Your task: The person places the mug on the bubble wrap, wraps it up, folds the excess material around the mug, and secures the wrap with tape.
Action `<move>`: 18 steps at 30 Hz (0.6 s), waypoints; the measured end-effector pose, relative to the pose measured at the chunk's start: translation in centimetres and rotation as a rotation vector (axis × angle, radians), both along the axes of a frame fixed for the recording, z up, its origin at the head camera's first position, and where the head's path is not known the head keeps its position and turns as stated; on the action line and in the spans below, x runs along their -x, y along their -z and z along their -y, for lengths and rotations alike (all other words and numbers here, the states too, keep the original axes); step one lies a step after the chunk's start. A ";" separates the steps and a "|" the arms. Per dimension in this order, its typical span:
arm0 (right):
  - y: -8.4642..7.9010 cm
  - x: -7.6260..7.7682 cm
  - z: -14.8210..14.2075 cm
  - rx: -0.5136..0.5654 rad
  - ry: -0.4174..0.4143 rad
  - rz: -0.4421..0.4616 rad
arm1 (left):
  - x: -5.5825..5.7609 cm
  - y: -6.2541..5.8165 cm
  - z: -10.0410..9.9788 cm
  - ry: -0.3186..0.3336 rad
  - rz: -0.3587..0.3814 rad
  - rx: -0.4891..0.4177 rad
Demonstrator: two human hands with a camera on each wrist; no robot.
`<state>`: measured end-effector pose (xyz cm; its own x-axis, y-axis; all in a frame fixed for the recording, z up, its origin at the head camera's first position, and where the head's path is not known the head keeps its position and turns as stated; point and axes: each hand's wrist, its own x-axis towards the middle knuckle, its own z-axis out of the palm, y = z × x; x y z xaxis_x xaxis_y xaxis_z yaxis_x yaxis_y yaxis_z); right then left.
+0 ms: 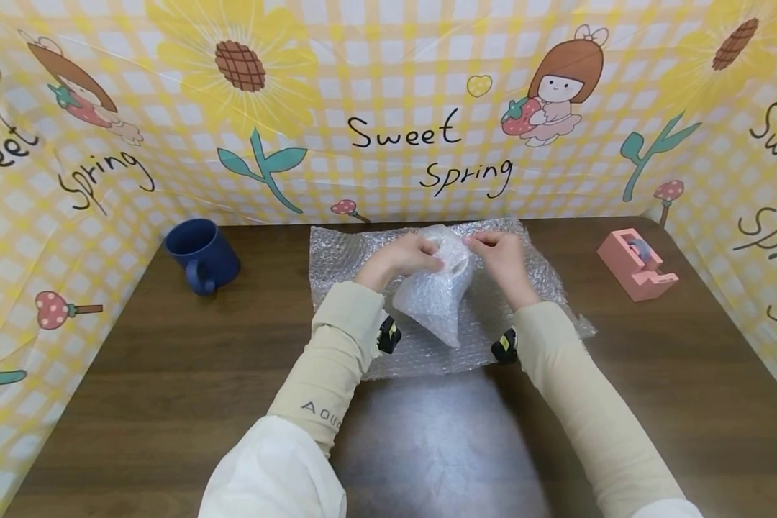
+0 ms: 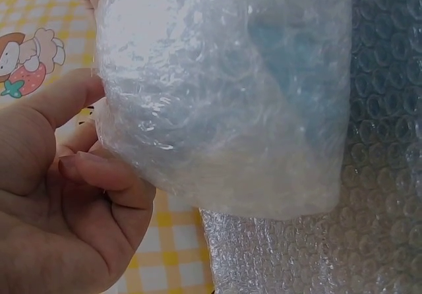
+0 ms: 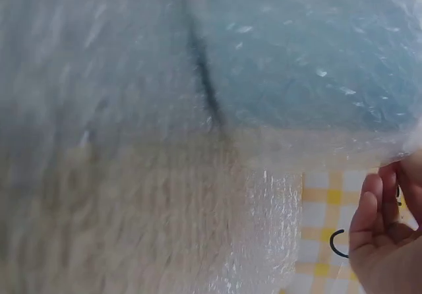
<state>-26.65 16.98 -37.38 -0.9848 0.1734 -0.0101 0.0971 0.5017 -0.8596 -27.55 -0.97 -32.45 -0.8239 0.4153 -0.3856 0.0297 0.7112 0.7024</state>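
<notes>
A bundle of bubble wrap [image 1: 430,302], white and tapering to a corner at its near end, is held up between both hands. My left hand [image 1: 409,255] grips its upper left side, thumb and fingers at the edge. On the opposite side my right hand [image 1: 503,253] pinches the upper right edge between thumb and fingers. A bluish patch shows through the layers in the left wrist view, but what lies inside is hidden. Beneath the bundle, a flat sheet of bubble wrap [image 1: 337,262] is spread on the table [image 1: 246,403].
A dark blue mug [image 1: 214,255] stands at the back left, handle toward the front. At the back right sits a pink tape dispenser [image 1: 634,266] with a roll in it. Patterned yellow checked cloth [image 1: 388,173] hangs behind the table and along both sides.
</notes>
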 end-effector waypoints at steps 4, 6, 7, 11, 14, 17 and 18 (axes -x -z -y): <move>0.1 -0.5 0.0 -0.081 -0.049 -0.053 | -0.1 0.1 -0.2 -0.036 -0.018 -0.009; 0.1 -0.8 0.0 -0.106 -0.080 -0.070 | -0.2 0.2 -0.4 -0.070 -0.047 -0.010; 0.1 -1.0 0.0 -0.121 -0.098 -0.074 | -0.3 0.3 -0.6 -0.094 -0.073 0.002; 0.1 -1.8 0.1 -0.174 -0.151 -0.084 | -0.7 0.9 -1.9 -0.156 -0.280 0.183; 0.2 -2.0 0.2 -0.183 -0.170 -0.091 | -1.0 1.4 -3.0 -0.160 -0.508 0.380; 0.2 -2.2 0.2 -0.176 -0.170 -0.105 | -1.2 1.8 -3.9 -0.160 -0.678 0.487; 0.2 -2.2 0.2 -0.174 -0.169 -0.109 | -1.3 1.9 -4.1 -0.167 -0.700 0.497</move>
